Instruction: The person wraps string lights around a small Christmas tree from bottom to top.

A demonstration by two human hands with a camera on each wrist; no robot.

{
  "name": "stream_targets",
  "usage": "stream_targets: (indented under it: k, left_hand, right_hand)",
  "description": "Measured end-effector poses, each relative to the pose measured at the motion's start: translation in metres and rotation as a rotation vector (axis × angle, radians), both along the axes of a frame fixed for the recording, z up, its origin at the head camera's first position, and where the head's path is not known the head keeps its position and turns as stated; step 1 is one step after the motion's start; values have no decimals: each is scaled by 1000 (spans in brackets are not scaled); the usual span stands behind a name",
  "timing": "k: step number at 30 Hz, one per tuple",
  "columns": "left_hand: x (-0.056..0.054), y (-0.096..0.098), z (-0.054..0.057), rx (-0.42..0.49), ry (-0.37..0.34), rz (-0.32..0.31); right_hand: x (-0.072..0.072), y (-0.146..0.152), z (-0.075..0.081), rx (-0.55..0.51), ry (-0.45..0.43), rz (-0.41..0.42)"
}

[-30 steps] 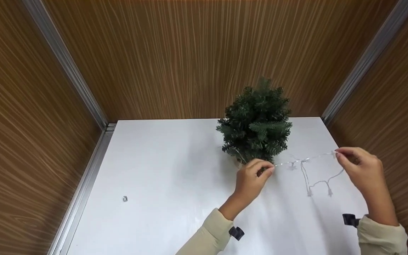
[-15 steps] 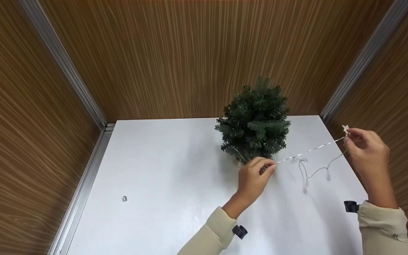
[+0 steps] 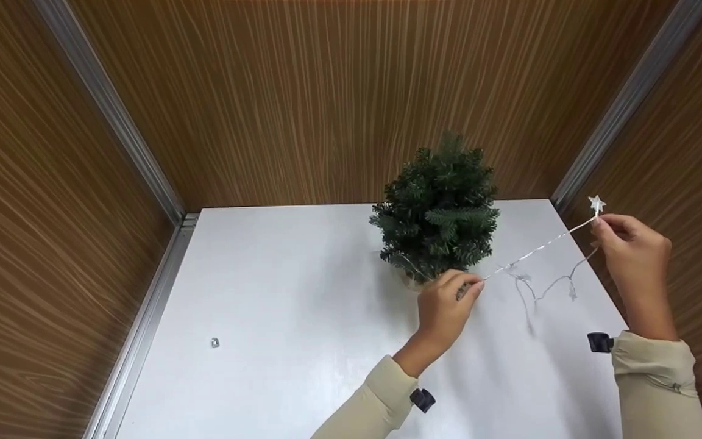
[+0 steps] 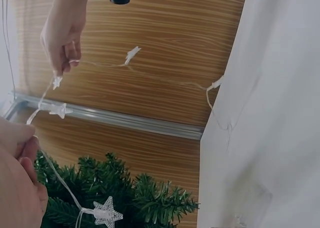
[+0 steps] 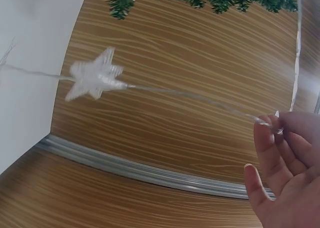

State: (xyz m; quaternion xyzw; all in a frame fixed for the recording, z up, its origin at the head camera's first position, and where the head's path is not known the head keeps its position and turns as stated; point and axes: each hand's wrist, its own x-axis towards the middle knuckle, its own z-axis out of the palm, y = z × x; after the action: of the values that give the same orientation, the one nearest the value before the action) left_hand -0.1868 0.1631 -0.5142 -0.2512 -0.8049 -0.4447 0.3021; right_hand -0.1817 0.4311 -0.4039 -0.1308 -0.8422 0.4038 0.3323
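Observation:
A string of star lights (image 3: 534,250), with a thin clear wire, runs between the two hands. My right hand (image 3: 636,259) pinches the wire between thumb and fingers, just below an upright star (image 3: 596,205). At the front foot of the small green artificial Christmas tree (image 3: 442,210), my left hand (image 3: 445,308) pinches the wire's other end of this stretch. A loose loop with more stars dangles between them over the table. In the left wrist view a star (image 4: 105,213) hangs below the left hand, in front of the branches. The right wrist view shows another star (image 5: 95,77) on the dangling wire.
A small silvery piece (image 3: 215,342) lies on the white table (image 3: 265,292) at the left. Wood-grain panels (image 3: 302,103) stand behind and on both sides, with metal rails (image 3: 631,97) at the corners. The right hand is close to the right panel.
My right hand has risen and moved slightly right, pulling the wire up slantwise, and a star now stands above its fingertips. My left hand has shifted a little to the right, still pinching the wire.

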Motion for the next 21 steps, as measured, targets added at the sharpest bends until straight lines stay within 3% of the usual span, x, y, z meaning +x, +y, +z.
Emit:
stream_targets:
  k: [12, 17, 21]
  left_hand:
    - [2, 16, -2, -11, 77, 124]
    - [3, 19, 1, -30, 94, 130]
    - [2, 23, 11, -30, 79, 90]
  right_hand:
    - [-9, -9, 28, -51, 47, 15]
    - [-14, -12, 35, -13, 52, 7]
    - [-18, -12, 37, 17, 34, 9]
